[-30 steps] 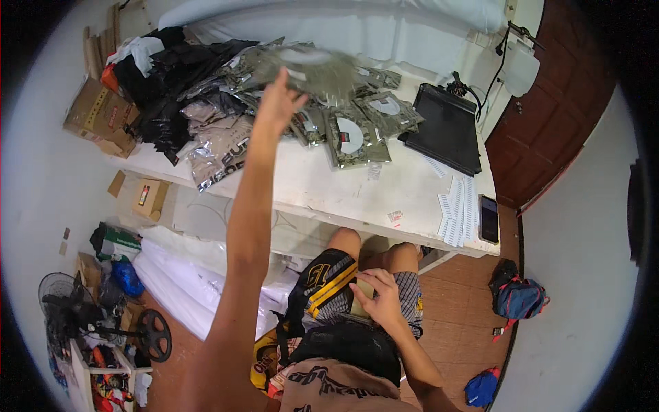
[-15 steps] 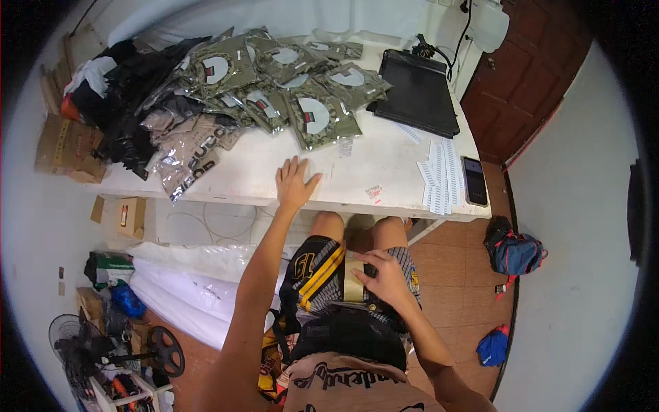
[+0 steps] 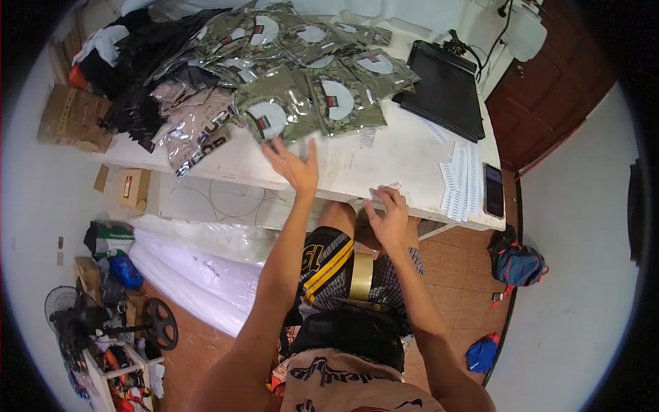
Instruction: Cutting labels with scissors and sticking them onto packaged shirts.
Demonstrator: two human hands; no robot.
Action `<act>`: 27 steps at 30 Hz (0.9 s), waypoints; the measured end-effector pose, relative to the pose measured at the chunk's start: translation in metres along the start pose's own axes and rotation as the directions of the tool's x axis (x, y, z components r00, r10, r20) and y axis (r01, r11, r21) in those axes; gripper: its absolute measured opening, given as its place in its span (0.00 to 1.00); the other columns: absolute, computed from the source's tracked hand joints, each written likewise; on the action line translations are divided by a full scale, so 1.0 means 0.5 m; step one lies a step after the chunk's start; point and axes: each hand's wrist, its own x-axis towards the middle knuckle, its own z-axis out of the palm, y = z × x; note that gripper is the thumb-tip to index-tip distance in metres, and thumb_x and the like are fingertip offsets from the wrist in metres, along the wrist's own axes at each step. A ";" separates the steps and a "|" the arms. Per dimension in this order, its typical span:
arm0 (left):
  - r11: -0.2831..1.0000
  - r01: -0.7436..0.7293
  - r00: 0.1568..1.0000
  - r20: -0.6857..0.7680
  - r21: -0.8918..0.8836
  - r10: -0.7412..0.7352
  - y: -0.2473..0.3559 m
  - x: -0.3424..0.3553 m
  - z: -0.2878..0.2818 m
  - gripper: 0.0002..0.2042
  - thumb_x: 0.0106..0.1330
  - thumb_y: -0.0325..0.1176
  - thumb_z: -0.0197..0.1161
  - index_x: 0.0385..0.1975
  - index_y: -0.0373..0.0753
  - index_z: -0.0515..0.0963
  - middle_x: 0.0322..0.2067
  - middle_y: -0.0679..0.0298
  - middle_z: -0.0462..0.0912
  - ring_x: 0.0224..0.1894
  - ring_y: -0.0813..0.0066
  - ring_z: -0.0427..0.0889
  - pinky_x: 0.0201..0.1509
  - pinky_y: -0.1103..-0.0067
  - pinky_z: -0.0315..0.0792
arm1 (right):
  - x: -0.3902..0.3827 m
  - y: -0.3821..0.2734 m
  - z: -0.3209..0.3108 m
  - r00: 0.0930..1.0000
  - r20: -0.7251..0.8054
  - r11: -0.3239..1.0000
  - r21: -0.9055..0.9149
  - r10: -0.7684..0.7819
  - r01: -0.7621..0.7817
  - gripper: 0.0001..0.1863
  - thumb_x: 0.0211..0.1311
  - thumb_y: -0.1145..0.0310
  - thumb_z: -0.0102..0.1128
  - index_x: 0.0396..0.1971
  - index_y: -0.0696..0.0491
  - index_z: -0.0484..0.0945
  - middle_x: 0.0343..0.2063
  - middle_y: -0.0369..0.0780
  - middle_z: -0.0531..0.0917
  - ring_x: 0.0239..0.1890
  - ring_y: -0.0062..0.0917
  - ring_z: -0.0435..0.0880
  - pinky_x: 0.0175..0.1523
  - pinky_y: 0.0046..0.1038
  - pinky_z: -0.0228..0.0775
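Observation:
My left hand (image 3: 295, 168) is open with its fingers spread, at the near edge of a clear-bagged camouflage shirt (image 3: 292, 89) on the table. The fingertips meet or nearly meet the plastic; I cannot tell whether they press on it. My right hand (image 3: 389, 220) hovers over the table's front edge, fingers loosely bent and thumb apart. Its fingertips are beside a small printed sticker (image 3: 396, 185), partly hidden by them. Across my lap lies a wide yellowish band (image 3: 362, 278) that looks like a tape roll.
More bagged camouflage shirts (image 3: 347, 103) cover the back of the white table (image 3: 240, 156), with bagged tan shirts (image 3: 195, 130) and black garments (image 3: 123, 69) leftward. A black folder-like case (image 3: 443, 89), label strips (image 3: 463, 182) and a phone (image 3: 493, 190) occupy the right side.
A bagged camouflage shirt now lies nearer the front, by my left hand, which has moved to its edge. My right hand has risen from the lap to the table edge. The view has shifted.

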 end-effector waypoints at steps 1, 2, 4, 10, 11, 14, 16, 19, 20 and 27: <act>0.982 0.186 0.968 -0.168 -0.013 -0.186 -0.025 0.015 0.008 0.50 0.54 0.53 0.69 0.68 0.32 0.48 0.65 0.37 0.51 0.66 0.40 0.54 0.66 0.52 0.51 | 0.006 -0.003 0.010 1.000 -0.013 0.998 -0.057 0.018 -0.019 0.15 0.50 0.66 0.68 0.39 0.54 0.82 0.42 0.42 0.79 0.43 0.37 0.76 0.49 0.35 0.68; 0.931 0.359 0.876 -0.322 -0.063 -0.359 -0.050 0.034 0.019 0.51 0.54 0.54 0.69 0.68 0.29 0.47 0.64 0.37 0.52 0.66 0.40 0.55 0.65 0.51 0.52 | 0.013 -0.004 0.017 0.999 -0.032 0.992 -0.118 0.037 -0.041 0.15 0.50 0.65 0.67 0.39 0.53 0.82 0.42 0.41 0.78 0.43 0.36 0.76 0.48 0.35 0.67; 0.863 0.457 0.806 -0.309 -0.216 -0.504 -0.110 0.104 0.018 0.48 0.54 0.54 0.69 0.65 0.27 0.52 0.61 0.37 0.58 0.63 0.43 0.60 0.64 0.53 0.55 | 0.013 -0.003 0.026 1.000 -0.030 0.995 -0.104 0.001 -0.004 0.15 0.50 0.65 0.67 0.39 0.52 0.82 0.43 0.40 0.78 0.42 0.36 0.75 0.48 0.35 0.66; 0.430 0.822 0.568 0.491 -0.373 -0.660 -0.198 0.245 -0.051 0.26 0.56 0.43 0.70 0.46 0.30 0.73 0.42 0.54 0.77 0.46 0.66 0.76 0.51 0.74 0.69 | 0.001 0.014 0.024 0.999 -0.037 0.997 -0.074 -0.029 0.026 0.16 0.51 0.64 0.67 0.40 0.52 0.81 0.44 0.39 0.77 0.44 0.35 0.74 0.49 0.36 0.65; 0.360 0.847 0.532 0.614 -0.392 -0.584 -0.162 0.249 -0.069 0.19 0.57 0.39 0.71 0.41 0.33 0.76 0.37 0.61 0.79 0.42 0.74 0.76 0.46 0.80 0.70 | 0.000 0.019 0.020 0.999 -0.032 0.995 -0.096 -0.026 0.023 0.16 0.50 0.64 0.67 0.40 0.52 0.81 0.44 0.39 0.77 0.44 0.35 0.74 0.49 0.36 0.65; 0.562 0.562 0.824 0.470 -0.607 -0.317 -0.148 0.279 -0.134 0.16 0.61 0.36 0.67 0.44 0.34 0.75 0.38 0.66 0.78 0.41 0.78 0.75 0.45 0.81 0.69 | 0.004 -0.002 0.034 0.999 -0.024 0.997 -0.066 -0.043 0.041 0.15 0.50 0.64 0.67 0.40 0.52 0.82 0.44 0.40 0.77 0.45 0.36 0.74 0.49 0.37 0.66; 0.604 0.574 0.803 0.522 -0.552 -0.287 -0.040 0.265 -0.194 0.15 0.64 0.33 0.63 0.48 0.36 0.73 0.41 0.68 0.77 0.41 0.80 0.74 0.46 0.82 0.68 | 0.020 0.017 0.026 0.998 -0.038 0.996 -0.077 -0.047 0.044 0.15 0.51 0.64 0.66 0.39 0.53 0.82 0.40 0.41 0.78 0.41 0.37 0.77 0.47 0.35 0.68; 0.858 0.230 0.756 0.639 -0.460 0.140 0.019 0.255 -0.273 0.22 0.65 0.32 0.63 0.56 0.36 0.64 0.36 0.64 0.77 0.29 0.80 0.75 0.32 0.81 0.71 | 0.094 0.012 0.036 0.971 0.138 0.961 -0.221 0.197 -0.164 0.15 0.55 0.63 0.64 0.40 0.55 0.81 0.36 0.45 0.80 0.37 0.38 0.80 0.44 0.30 0.70; 0.822 0.285 0.692 0.699 -0.493 0.179 0.032 0.242 -0.284 0.23 0.64 0.32 0.63 0.56 0.36 0.64 0.36 0.64 0.77 0.27 0.80 0.75 0.30 0.81 0.71 | 0.128 0.019 0.053 0.983 0.109 0.985 0.081 0.145 -0.154 0.15 0.59 0.62 0.62 0.40 0.57 0.81 0.34 0.45 0.81 0.34 0.35 0.81 0.43 0.28 0.70; 0.867 0.329 0.457 0.867 -0.374 0.200 0.040 0.183 -0.193 0.31 0.58 0.35 0.68 0.58 0.26 0.63 0.45 0.52 0.78 0.36 0.69 0.80 0.41 0.75 0.74 | 0.146 0.108 0.112 0.942 -0.027 0.668 0.711 0.335 -0.217 0.18 0.72 0.61 0.50 0.38 0.63 0.79 0.29 0.37 0.82 0.30 0.20 0.78 0.40 0.21 0.69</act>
